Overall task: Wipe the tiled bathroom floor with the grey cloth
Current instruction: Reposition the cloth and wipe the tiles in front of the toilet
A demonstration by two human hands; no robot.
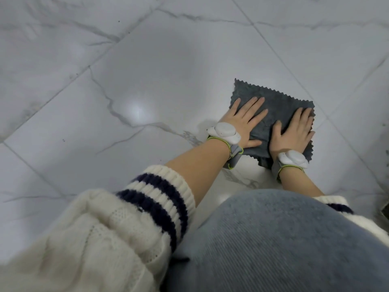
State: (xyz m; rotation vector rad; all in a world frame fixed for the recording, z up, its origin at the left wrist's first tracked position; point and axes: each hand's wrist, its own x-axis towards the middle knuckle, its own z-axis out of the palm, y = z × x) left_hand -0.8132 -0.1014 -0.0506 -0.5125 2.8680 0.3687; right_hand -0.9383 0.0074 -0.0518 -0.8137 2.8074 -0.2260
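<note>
Cool, even, fairly bright light. Soft glare patch on the glossy tiled floor (137, 108), smaller sheen near the knee (273, 239). Faint short shadows under the wrists. Sleeve (94, 239) and knee close to camera look soft and blurred. Wide-angle bending of grout lines toward edges.

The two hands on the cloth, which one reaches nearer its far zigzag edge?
The left hand; its fingers lie closest to the grey cloth's far edge.

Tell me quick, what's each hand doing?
Left hand: open, flat on the grey zigzag-edged cloth.
Right hand: open, flat on it too.
</note>
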